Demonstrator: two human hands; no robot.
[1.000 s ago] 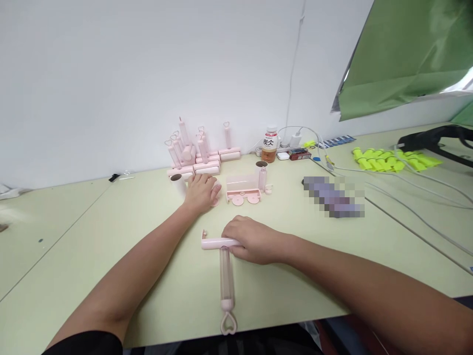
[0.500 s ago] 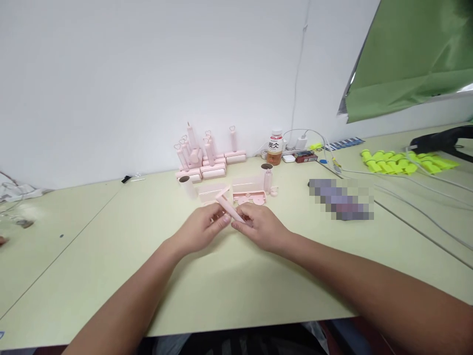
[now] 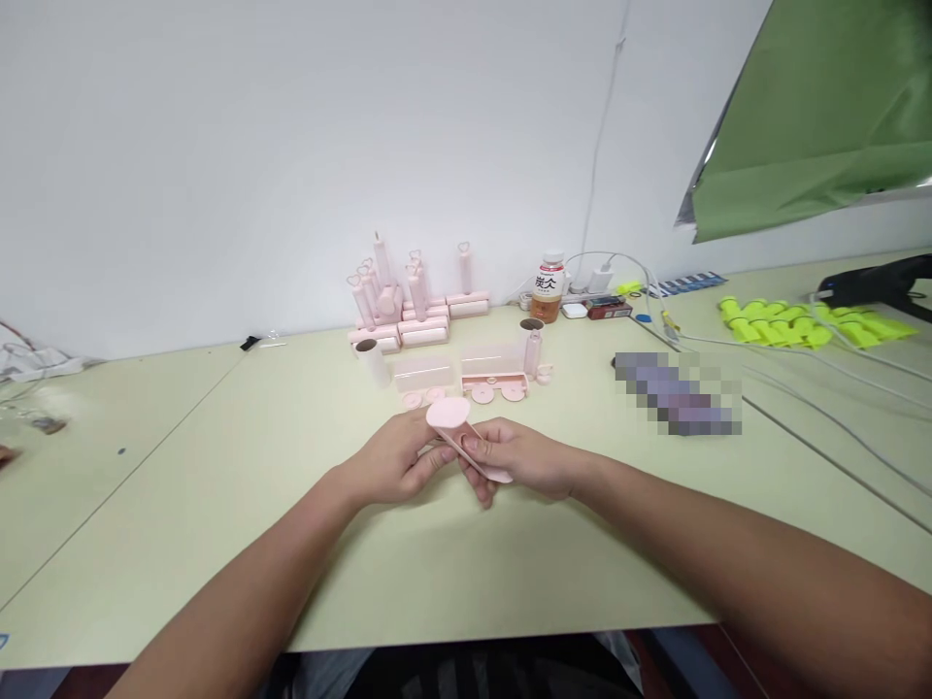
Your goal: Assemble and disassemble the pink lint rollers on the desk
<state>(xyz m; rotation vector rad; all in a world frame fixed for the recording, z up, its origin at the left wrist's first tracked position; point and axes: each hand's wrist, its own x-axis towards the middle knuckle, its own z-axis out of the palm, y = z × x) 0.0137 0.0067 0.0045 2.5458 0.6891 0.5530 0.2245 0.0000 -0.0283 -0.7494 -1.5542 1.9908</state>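
Left hand (image 3: 397, 456), right hand (image 3: 535, 458): fingers grasping pink housing (image 3: 449, 414). Left of bottle (image 3: 548, 287): pink rollers (image 3: 424, 332), seemingly assembled. Nearer than bottle: white tube (image 3: 376, 368), clear cover (image 3: 423, 373), discs (image 3: 482, 395), apparently unjoined.

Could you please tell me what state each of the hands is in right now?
Left hand: closed, holding the pink plastic part.
Right hand: closed, holding the same part.
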